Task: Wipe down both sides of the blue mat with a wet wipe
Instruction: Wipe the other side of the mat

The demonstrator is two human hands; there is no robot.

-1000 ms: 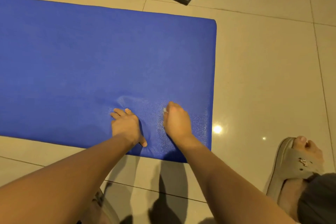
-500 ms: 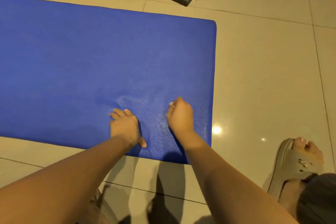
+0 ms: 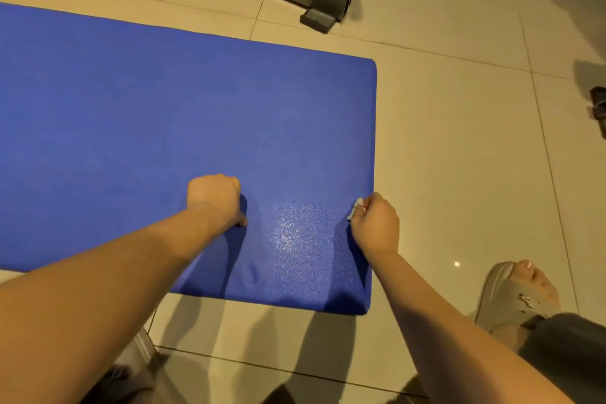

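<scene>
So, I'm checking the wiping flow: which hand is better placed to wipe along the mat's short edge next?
Right. The right hand grips the wet wipe right at that edge of the blue mat; the left hand rests farther in, with no wipe showing.

Left forearm bare, comes in from 8 o'clock and runs toward 2 o'clock, wrist roughly straight. Left hand back-up, fingers curled under into a fist, thumb tip showing at its 5 o'clock; nothing visible in it. Right forearm bare, in from 5 o'clock, heading 11 o'clock. Right hand at 3 o'clock of the left, apart, back-up, fingers curled, pinching a wet wipe that pokes out at its 11 o'clock.
</scene>
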